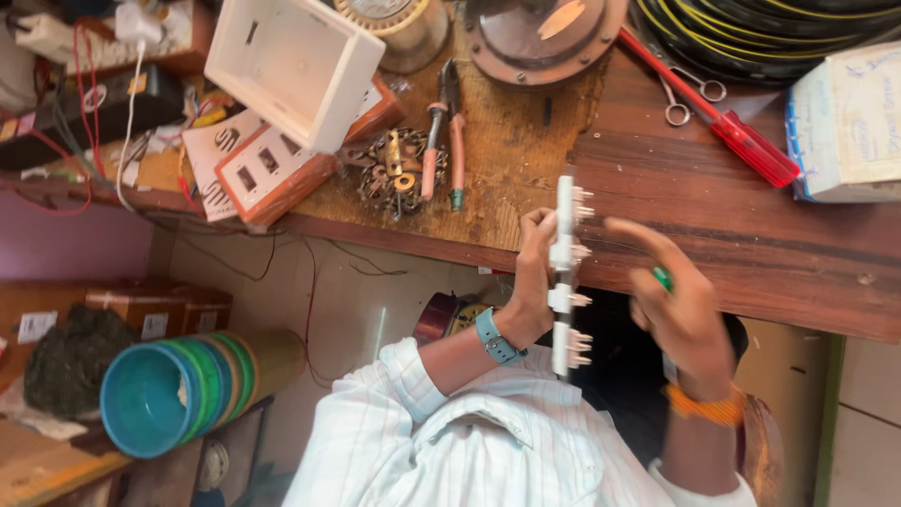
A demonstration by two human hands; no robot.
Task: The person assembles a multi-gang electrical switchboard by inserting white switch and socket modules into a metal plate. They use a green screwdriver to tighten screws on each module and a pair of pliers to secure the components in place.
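My left hand (531, 272), with a teal watch on its wrist, grips a white switch plate (563, 272). The plate is seen edge-on and upright, with several switch backs and metal terminals sticking out to the right. My right hand (683, 314), with an orange band on its wrist, is just right of the plate and blurred. Its forefinger points toward the plate, and a small green-handled tool (663, 278) shows between its fingers. Both hands hover at the front edge of the wooden workbench (751, 235).
On the bench lie pink-handled pliers (441, 141), a red-handled screwdriver (741, 141), scissors (690, 94), a pile of metal parts (394, 174), a white box (291, 66), an orange switch board (272, 174) and coiled cables (770, 38). Stacked coloured bowls (178, 394) lie lower left.
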